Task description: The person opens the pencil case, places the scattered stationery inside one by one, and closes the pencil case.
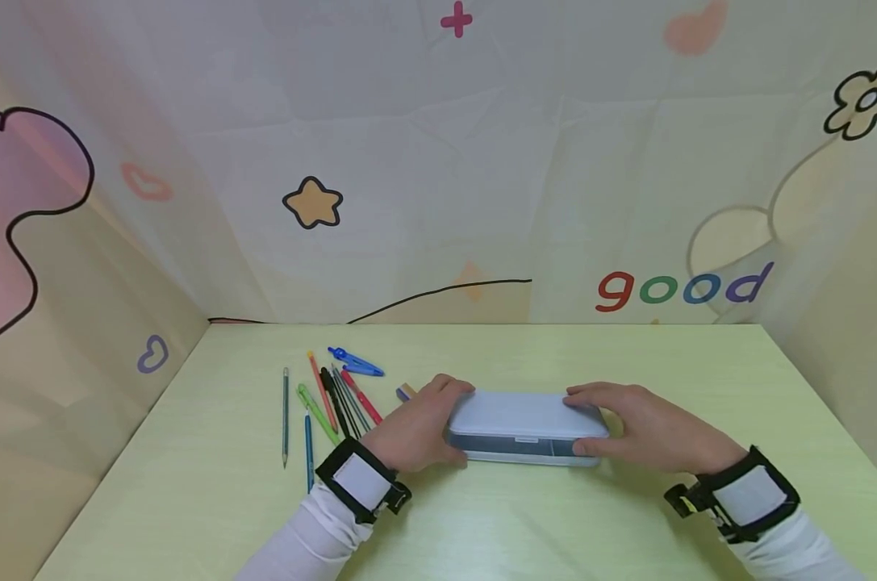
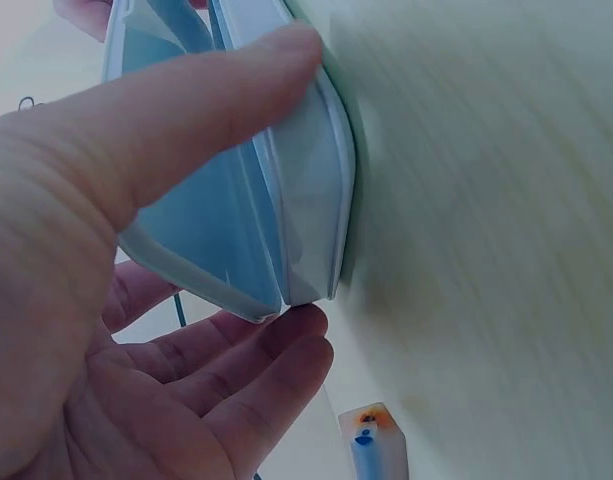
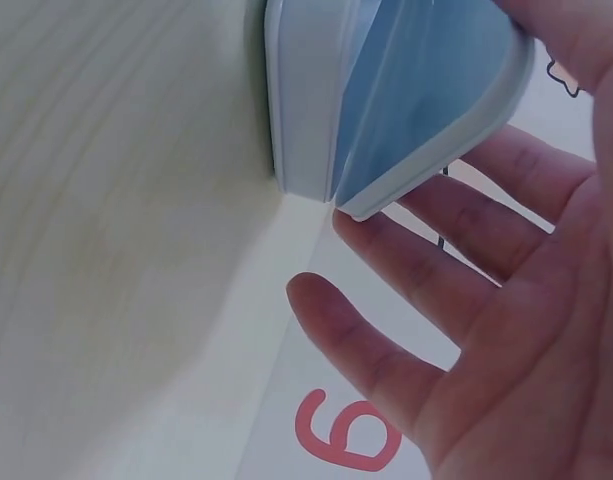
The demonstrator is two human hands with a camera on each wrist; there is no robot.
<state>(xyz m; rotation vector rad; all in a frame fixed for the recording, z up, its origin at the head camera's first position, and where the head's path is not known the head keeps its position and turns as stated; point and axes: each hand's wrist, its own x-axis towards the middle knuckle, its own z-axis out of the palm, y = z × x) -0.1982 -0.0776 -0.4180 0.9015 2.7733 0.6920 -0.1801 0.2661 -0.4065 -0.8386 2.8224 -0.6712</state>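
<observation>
A pale blue-white pencil case (image 1: 528, 413) lies on the table, its lid tilted partly up with a gap along the front. At its left end my left hand (image 1: 419, 428) holds it, thumb on the front side and fingers round the back. My right hand (image 1: 637, 428) has the lid's right end between thumb and fingers. The left wrist view shows the thumb lying across the base wall (image 2: 311, 200) and fingertips right at the hinge side. In the right wrist view the little finger stands apart from the lid (image 3: 436, 150), and the thumb is mostly out of frame.
Left of the case lie several pens and pencils, among them a green pen (image 1: 318, 413), a red pen (image 1: 361, 395) and a separate pencil (image 1: 286, 420). Behind them is a blue two-legged tool (image 1: 356, 361). A small block (image 1: 405, 392) sits beside my left hand. Printed cloth (image 1: 438, 161) hangs behind.
</observation>
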